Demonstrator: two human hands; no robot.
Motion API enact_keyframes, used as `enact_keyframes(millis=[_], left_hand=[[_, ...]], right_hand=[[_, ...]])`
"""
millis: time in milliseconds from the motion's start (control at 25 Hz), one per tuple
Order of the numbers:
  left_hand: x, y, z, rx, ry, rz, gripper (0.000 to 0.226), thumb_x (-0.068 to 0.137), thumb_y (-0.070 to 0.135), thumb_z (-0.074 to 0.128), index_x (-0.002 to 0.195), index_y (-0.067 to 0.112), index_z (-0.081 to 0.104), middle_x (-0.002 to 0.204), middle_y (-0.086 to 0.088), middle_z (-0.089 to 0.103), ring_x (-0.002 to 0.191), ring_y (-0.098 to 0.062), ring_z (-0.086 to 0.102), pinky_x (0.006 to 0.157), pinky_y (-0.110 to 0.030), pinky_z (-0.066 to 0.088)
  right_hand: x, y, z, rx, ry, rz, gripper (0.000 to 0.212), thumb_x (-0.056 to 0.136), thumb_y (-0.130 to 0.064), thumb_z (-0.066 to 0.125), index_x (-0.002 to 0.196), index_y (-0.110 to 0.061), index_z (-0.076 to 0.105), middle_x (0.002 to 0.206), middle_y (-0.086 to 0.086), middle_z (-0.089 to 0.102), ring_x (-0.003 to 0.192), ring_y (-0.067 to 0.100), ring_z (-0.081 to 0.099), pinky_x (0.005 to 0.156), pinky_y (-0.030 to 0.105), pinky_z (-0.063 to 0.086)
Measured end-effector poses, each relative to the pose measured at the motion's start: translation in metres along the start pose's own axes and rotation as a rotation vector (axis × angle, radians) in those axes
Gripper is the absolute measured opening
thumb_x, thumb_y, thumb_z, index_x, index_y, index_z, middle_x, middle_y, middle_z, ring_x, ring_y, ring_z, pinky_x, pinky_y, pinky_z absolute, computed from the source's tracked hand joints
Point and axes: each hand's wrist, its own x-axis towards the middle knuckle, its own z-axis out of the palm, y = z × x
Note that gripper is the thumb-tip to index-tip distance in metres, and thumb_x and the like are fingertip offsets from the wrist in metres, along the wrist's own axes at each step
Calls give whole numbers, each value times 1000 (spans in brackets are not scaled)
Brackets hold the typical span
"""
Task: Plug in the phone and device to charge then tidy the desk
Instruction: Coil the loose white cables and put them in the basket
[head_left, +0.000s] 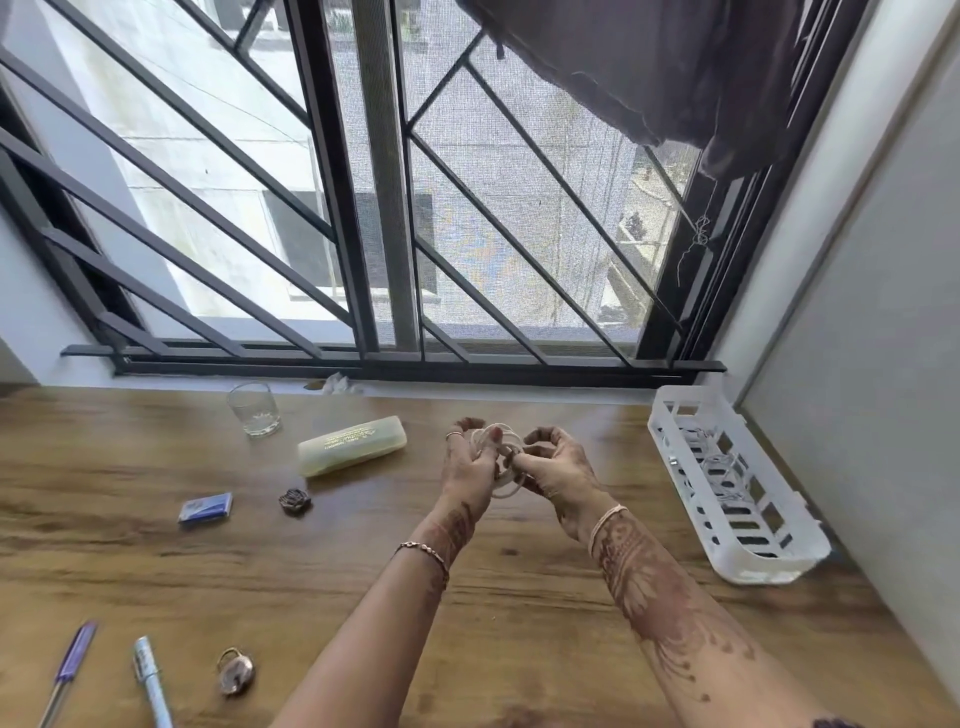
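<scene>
Above the middle of the wooden desk (260, 571) both hands hold a coiled white cable (500, 441). My left hand (467, 467) grips the left side of the coil, fingers curled round the loops. My right hand (556, 467) pinches the cable at the coil's middle. At the right, by the wall, a white plastic basket (779, 564) holds another bundled white cable (719, 462). No phone or charger plug shows in view.
On the desk lie a drinking glass (254, 408), a pale yellow case (351, 445), a blue packet (205, 507), a small dark object (295, 501), a padlock (236, 670) and two pens (70, 670) (153, 680). The barred window (363, 208) is behind.
</scene>
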Motion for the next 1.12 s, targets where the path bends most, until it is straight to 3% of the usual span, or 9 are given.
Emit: enact_keyframes(millis=[120, 240, 360, 520, 640, 800, 960, 1040, 1120], left_hand=[[1, -2, -1, 13, -21, 47, 8, 88, 35, 59, 94, 30, 57, 90, -7, 65, 77, -24, 59, 83, -55, 54], [2, -5, -2, 70, 12, 98, 17, 88, 39, 59, 95, 24, 60, 88, -4, 67, 77, -20, 59, 83, -55, 53], [1, -3, -2, 108, 13, 134, 20, 83, 48, 63, 91, 29, 61, 89, -2, 69, 81, -22, 65, 82, -51, 54], [2, 0, -4, 148, 1, 164, 20, 84, 42, 67, 95, 26, 60, 92, 0, 69, 80, -13, 66, 79, -36, 57], [3, 1, -5, 174, -6, 122, 26, 89, 36, 62, 102, 15, 59, 90, 0, 66, 68, 0, 59, 62, -14, 51], [9, -4, -10, 180, 42, 70, 36, 91, 42, 56, 102, 8, 62, 91, -5, 66, 70, -14, 60, 68, -26, 50], [9, -4, -7, 63, 36, 46, 31, 91, 38, 59, 94, 8, 65, 81, -5, 69, 72, -16, 63, 70, -30, 52], [8, -1, -5, 9, 48, 18, 25, 89, 36, 62, 85, 11, 66, 78, -5, 69, 70, -16, 64, 69, -30, 54], [8, 3, -6, -30, 49, -10, 25, 89, 37, 63, 77, 14, 66, 70, -2, 69, 61, -11, 64, 58, -24, 53]], right_hand=[[2, -1, -1, 23, -12, 26, 29, 74, 5, 68, 88, -15, 53, 85, 10, 63, 73, 20, 61, 68, 30, 52], [4, -3, -4, -22, -43, 47, 29, 74, 2, 72, 89, -15, 53, 77, 3, 63, 69, 14, 61, 73, 32, 52], [6, -7, -8, 23, -71, 64, 30, 75, 9, 68, 89, -13, 51, 76, 3, 62, 65, 13, 63, 71, 30, 54], [4, -11, -10, 105, -96, 70, 34, 76, 15, 63, 88, -14, 49, 76, 4, 63, 64, 13, 63, 59, 24, 55], [1, -8, -10, 130, -131, 58, 33, 77, 15, 64, 88, -14, 52, 72, 1, 66, 62, 12, 63, 61, 23, 55], [-3, -5, -9, 175, -211, 19, 37, 75, 20, 62, 95, -10, 56, 74, 2, 70, 63, 13, 65, 68, 23, 55], [-7, -1, 0, 77, -152, -167, 33, 79, 8, 70, 100, -10, 52, 81, 7, 69, 67, 16, 67, 66, 24, 54], [-8, 1, 6, -132, -54, -333, 32, 81, -1, 72, 102, -14, 53, 91, 2, 65, 72, 16, 67, 64, 21, 54], [-7, 3, 8, -410, 61, -538, 29, 82, -8, 73, 101, -19, 56, 98, -6, 61, 76, 10, 67, 64, 17, 55]])
